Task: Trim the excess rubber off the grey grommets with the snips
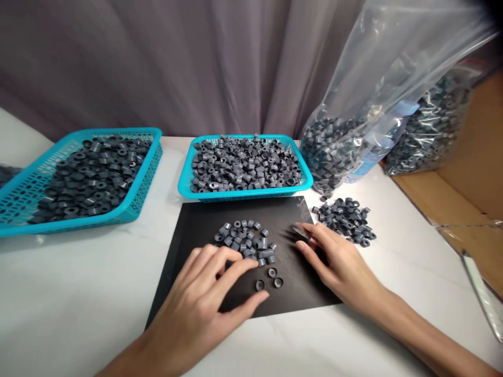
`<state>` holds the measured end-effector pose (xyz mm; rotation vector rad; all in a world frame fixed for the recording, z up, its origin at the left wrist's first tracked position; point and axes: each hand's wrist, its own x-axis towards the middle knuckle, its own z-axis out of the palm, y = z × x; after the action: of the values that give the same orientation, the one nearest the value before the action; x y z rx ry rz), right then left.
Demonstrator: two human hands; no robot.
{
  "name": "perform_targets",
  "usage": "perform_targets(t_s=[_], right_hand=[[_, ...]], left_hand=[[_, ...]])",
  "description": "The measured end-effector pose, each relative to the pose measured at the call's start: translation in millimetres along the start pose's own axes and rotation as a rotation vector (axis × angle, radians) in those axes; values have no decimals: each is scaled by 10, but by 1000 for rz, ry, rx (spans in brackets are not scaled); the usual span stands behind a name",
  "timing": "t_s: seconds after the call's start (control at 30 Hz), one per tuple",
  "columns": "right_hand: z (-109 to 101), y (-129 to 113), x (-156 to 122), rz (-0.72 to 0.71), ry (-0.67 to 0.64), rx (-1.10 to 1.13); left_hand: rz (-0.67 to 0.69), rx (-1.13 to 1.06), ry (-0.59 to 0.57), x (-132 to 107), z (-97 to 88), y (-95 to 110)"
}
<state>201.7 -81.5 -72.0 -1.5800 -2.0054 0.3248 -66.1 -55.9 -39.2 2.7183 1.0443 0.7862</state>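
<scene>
A heap of small dark grey plastic ring-shaped caps (pixel 247 238) lies on a black sheet (pixel 291 303). My left hand (pixel 210 288) hovers low over the near left side of this heap. Its thumb and forefinger are spread, with the forefinger's tip beside the nearest caps; whether it touches them I cannot tell. Just in front of these fingers lie three loose caps (pixel 272 273), open faces up. At the right of the sheet, my right hand (pixel 330 256) is closed on a thin, partly see-through piece (pixel 301 230), blurred and mostly hidden by the fingers.
Behind the sheet stands a turquoise basket (pixel 251 194) full of caps, with another basket (pixel 135 196) at left. A second heap of caps (pixel 346 220) lies right of the sheet. Behind it are a clear plastic bag (pixel 334 141), a water bottle (pixel 371 154) and a cardboard box (pixel 471 152).
</scene>
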Motion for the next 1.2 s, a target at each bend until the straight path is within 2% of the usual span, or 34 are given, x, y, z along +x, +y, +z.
perform_targets(t_s=[0.17,0.33,0.4,0.57,0.67,0.8,0.87,1.03,1.2], right_hand=[[113,4,-10,-117,55,-319],[135,-57,12,-164,140,-560],[126,-73,25,-166,184,-618],[88,-102,53,-190,257,-654],[46,-153,77,-222,256,-537],[14,-261,105,-279,180,-47],[27,-293,111,-281,141,114],[109,-238,116,-259,92,159],[132,-173,113,-218,106,213]], left_hand=[[-20,53,14,217,-65,-153],[121,144,-42,336,-5,-162],[154,147,-63,348,21,-154],[109,55,-91,341,31,-183],[109,-13,-69,337,7,-199],[87,-79,-33,346,-22,-190],[76,-78,-38,354,-17,-189],[40,-49,-72,364,24,-221],[-23,-134,-9,391,-18,-199]])
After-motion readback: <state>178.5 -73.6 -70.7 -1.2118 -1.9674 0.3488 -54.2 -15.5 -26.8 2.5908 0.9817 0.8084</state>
